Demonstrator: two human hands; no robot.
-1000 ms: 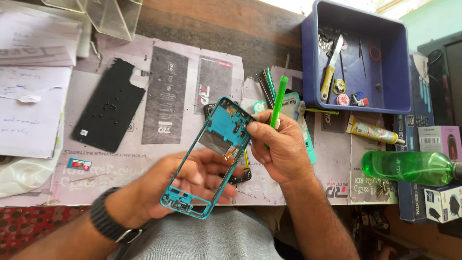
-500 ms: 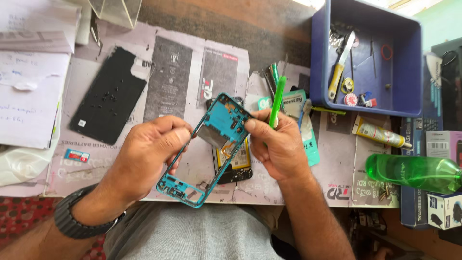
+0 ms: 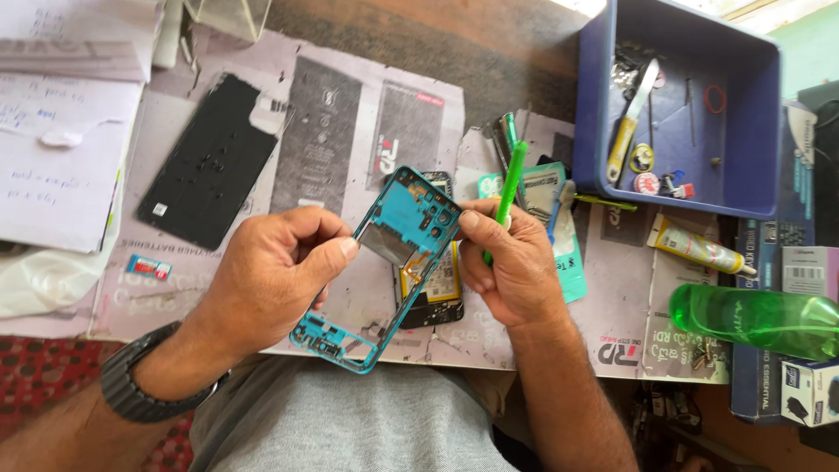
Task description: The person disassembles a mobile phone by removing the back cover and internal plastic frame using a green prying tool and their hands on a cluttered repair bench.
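Hands both clamped on teal phone mid-frame (image 3: pixel 384 262): left hand (image 3: pixel 275 275) pinches its left edge, right hand (image 3: pixel 511 262) grips right edge plus green pry tool (image 3: pixel 509 188); opened phone (image 3: pixel 433 288) beneath.

Your left hand (image 3: pixel 275 271) reaches in from the lower left, knuckles up, thumb and fingers pinching the left edge of the teal phone frame (image 3: pixel 384 262) (a dark watch sits on that wrist). Your right hand (image 3: pixel 511 267) curls against the frame's right edge, thumb pressed there, seemingly gripping a green tool (image 3: pixel 507 188).
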